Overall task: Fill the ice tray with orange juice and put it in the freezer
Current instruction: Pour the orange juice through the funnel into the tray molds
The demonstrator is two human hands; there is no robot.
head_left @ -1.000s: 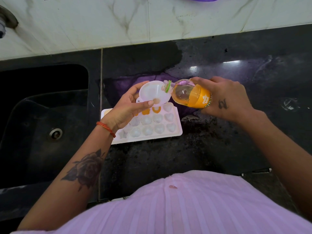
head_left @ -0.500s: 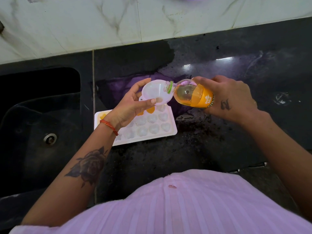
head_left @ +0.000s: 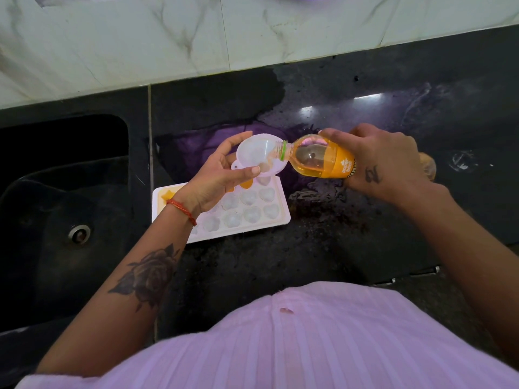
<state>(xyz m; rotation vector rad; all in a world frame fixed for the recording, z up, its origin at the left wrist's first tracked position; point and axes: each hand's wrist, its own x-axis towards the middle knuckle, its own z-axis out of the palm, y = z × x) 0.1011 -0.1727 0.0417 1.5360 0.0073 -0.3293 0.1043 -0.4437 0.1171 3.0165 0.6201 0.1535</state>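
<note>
A white ice tray [head_left: 276, 220] with heart-shaped cells lies on the black counter. A few far-row cells hold orange juice; the near cells look clear. My left hand [head_left: 216, 175] holds a white funnel [head_left: 257, 155] above the tray's far right cells. My right hand [head_left: 379, 161] grips a small orange juice bottle [head_left: 323, 160], tipped sideways with its mouth inside the funnel. Part of the tray is hidden under my left hand and wrist.
A black sink [head_left: 64, 209] with a metal drain [head_left: 79, 233] lies left of the tray. A purple cloth or reflection [head_left: 202, 144] shows behind the funnel. The counter [head_left: 323, 248] looks wet around the tray. A marble wall runs along the back.
The funnel and bottle have shifted slightly right along the tray's far row. The bottle stays tipped into the funnel. The camera view drifted a little.
</note>
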